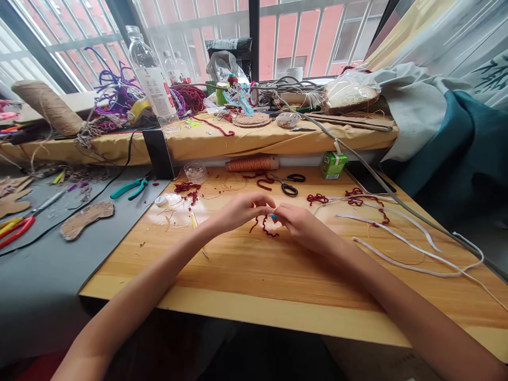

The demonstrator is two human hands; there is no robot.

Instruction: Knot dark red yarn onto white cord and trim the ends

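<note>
Over the middle of the wooden table, my left hand and my right hand meet at the fingertips, both closed in a pinch. A dark red yarn hangs from between them, its wavy end reaching the tabletop. A small blue spot shows at my right fingertips; I cannot tell what it is. Just beyond my hands lie black-handled scissors and a loose piece of dark red yarn. A thin yellow-handled tool rests partly behind my left forearm.
Rear of the table: a spool of orange thread, a green drink carton, a clear round tub. White cords spread at right. Teal pliers and a cardboard piece lie left. A grey cable crosses the right side.
</note>
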